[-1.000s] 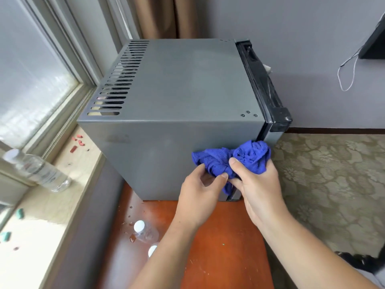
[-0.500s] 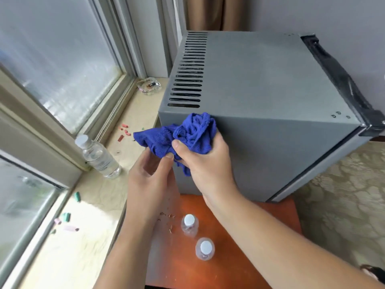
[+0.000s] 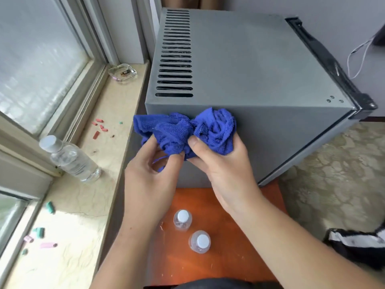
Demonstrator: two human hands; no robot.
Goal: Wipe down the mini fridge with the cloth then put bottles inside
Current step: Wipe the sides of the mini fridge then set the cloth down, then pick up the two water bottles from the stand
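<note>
A grey mini fridge (image 3: 250, 65) stands on an orange-brown table (image 3: 218, 265), its black door edge at the right. A crumpled blue cloth (image 3: 185, 130) lies against the upper part of the fridge's near side. My right hand (image 3: 227, 170) grips the cloth's right bunch and presses it to the fridge. My left hand (image 3: 150, 174) pinches the cloth's lower left part. Two small clear bottles with white caps, one (image 3: 182, 220) and the other (image 3: 200, 244), stand on the table below my hands. A third bottle (image 3: 70, 158) lies on the windowsill.
A stone windowsill (image 3: 87, 205) runs along the left under the window, strewn with small red, green and pink bits. A glass ashtray (image 3: 122, 72) sits at its far end. Patterned carpet (image 3: 333, 174) lies at the right, with a black-and-white item (image 3: 358, 245) on it.
The cloth and both hands went from the fridge's right edge near the door to its left side, then a little back toward the middle. My view turned left and closer.
</note>
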